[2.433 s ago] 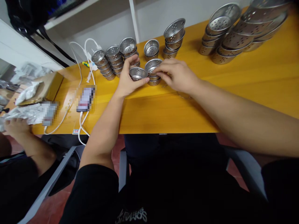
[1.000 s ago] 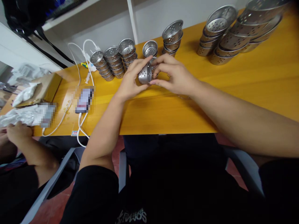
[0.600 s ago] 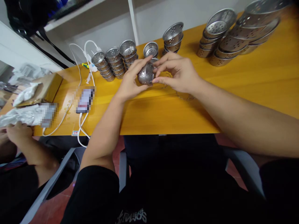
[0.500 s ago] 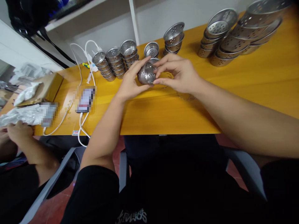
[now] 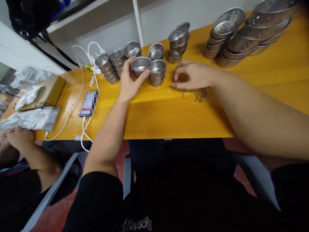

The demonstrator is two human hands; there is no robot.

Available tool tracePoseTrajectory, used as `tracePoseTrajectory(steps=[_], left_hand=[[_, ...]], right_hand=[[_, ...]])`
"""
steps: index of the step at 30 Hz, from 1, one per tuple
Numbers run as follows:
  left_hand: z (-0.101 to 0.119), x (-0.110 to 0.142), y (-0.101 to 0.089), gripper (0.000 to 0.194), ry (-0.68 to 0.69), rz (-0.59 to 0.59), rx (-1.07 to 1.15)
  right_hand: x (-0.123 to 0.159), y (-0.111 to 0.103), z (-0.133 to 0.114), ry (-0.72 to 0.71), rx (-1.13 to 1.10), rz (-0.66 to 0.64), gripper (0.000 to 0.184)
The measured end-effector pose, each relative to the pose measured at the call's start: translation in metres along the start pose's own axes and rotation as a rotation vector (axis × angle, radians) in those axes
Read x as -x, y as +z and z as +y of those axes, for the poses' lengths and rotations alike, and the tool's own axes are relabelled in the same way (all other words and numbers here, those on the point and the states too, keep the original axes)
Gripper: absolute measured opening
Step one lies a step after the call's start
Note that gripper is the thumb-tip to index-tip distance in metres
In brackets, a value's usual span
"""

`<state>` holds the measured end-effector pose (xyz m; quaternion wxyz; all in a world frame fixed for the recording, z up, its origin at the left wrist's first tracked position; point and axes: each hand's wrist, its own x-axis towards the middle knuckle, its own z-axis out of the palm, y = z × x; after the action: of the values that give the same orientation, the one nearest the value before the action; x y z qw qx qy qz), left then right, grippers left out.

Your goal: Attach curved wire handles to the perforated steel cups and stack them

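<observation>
My left hand is closed around a small perforated metal cup, thumb at its right rim and fingers behind its left side. The cup is tilted so its mouth faces up and toward me. Just right of it stands a short stack of similar cups, close to my thumb. My right hand hovers low over several thin wire rings lying on the table. Its fingers are curled, with a small gap between thumb and fingertips, and I see nothing held there.
More stacks of perforated cups line the back, with larger ones at right. A phone with white cables lies left on the yellow table. Farther left, another person's hand is near plastic bags.
My right hand has left the cup and moved right and slightly down to the wire rings. My left hand has shifted left with the cup, uncovering the short stack.
</observation>
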<state>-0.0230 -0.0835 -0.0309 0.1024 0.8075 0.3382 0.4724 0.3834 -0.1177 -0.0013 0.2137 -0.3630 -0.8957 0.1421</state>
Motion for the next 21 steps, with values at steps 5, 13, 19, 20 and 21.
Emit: tracePoseTrajectory(steps=[5, 13, 19, 20, 21], left_hand=[[-0.001, -0.002, 0.018, 0.113, -0.115, 0.008, 0.142], [0.002, -0.004, 0.025, 0.111, -0.144, -0.013, 0.186], [-0.026, -0.003, 0.025, 0.110, -0.155, 0.021, 0.201], [-0.029, -0.003, 0.025, 0.111, -0.177, 0.043, 0.212], [-0.031, -0.003, 0.026, 0.113, -0.198, 0.064, 0.221]], right_hand=[[-0.001, 0.002, -0.007, 0.026, 0.044, 0.029, 0.046], [-0.009, 0.039, -0.053, -0.019, -0.369, 0.214, 0.085], [-0.007, 0.038, -0.061, -0.130, -0.319, 0.136, 0.066], [-0.008, 0.038, -0.061, -0.147, -0.323, 0.132, 0.064], [-0.009, 0.039, -0.060, -0.162, -0.329, 0.129, 0.063]])
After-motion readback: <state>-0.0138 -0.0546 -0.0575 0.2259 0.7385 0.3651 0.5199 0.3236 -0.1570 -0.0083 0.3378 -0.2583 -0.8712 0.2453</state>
